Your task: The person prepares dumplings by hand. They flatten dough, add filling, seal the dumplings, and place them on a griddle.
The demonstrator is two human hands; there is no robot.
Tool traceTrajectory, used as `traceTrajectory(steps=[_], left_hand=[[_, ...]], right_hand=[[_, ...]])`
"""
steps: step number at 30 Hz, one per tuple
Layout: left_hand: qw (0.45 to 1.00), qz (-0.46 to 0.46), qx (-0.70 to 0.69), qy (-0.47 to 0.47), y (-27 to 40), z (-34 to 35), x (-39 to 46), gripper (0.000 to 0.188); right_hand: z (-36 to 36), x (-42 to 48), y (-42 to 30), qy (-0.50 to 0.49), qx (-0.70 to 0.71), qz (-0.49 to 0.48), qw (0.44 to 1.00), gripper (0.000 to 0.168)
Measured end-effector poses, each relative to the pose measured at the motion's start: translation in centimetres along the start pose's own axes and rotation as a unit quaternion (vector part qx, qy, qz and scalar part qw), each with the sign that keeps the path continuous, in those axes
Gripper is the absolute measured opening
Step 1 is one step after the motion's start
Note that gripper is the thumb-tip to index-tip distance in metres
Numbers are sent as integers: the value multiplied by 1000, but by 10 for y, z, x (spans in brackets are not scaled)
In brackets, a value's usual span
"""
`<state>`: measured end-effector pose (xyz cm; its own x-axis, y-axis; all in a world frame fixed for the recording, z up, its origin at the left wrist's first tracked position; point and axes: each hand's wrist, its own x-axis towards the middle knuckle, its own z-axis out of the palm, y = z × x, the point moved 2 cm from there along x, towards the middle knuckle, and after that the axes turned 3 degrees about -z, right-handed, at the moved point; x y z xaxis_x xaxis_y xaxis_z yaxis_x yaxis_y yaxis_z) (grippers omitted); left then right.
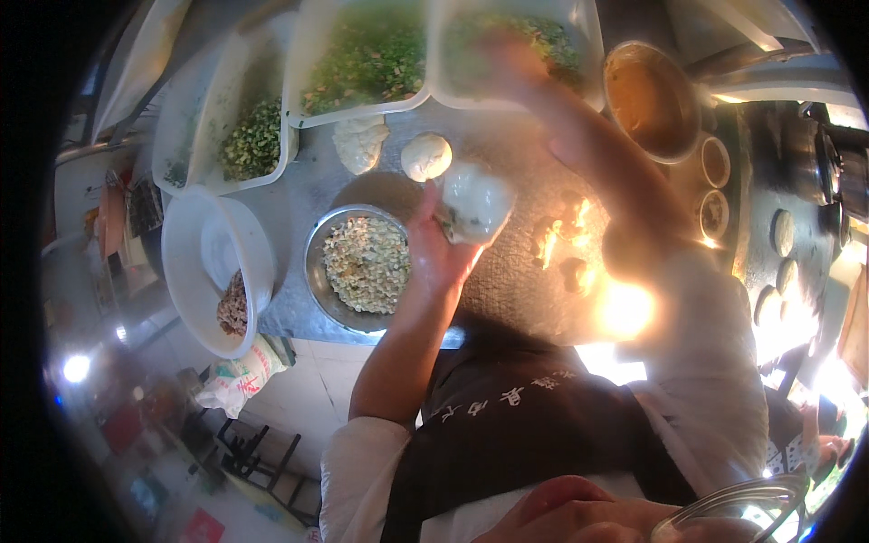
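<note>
My left hand (445, 261) holds a flattened, shiny sheet of soft dough (477, 200) draped over its palm and fingers. A few green specks show near the dough's lower edge. My right hand (512, 61) reaches into the right-hand white plastic tub (441, 95) of chopped green filling; it is blurred, and its fingers cannot be made out. Just beyond my left fingertips sit a round dough ball (426, 157) and a looser dough lump (361, 144). Beside my left wrist stands a steel bowl (316, 298) of pale chopped filling.
More white tubs (288, 112) of chopped greens line the back. At left, a tilted white basin (254, 285) holds brownish filling. A metal bowl (686, 146) of orange-brown paste and two small cups (714, 161) stand at right, near a griddle (808, 258) with flat round cakes (783, 233).
</note>
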<state>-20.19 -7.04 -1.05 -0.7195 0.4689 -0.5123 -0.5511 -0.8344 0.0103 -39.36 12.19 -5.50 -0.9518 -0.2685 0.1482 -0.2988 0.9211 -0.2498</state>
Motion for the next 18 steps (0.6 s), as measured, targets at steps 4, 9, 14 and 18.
traceTrajectory(steps=[4, 9, 14, 18], left_hand=[[998, -2, -36, -51, 7, 34, 25, 39], [995, 53, 81, -22, 10, 59, 57, 35], [992, 55, 113, -21, -1, 87, 98, 25], [992, 94, 85, -1, -21, 109, 124, 28]], right_hand=[[2, 4, 12, -40, 33, -8, 999, 48], [-13, 12, 34, -41, 224, 17, 974, 29], [-56, -3, 35, 38, 653, 192, 732, 27], [-83, -18, 9, 83, 693, 162, 698, 32]])
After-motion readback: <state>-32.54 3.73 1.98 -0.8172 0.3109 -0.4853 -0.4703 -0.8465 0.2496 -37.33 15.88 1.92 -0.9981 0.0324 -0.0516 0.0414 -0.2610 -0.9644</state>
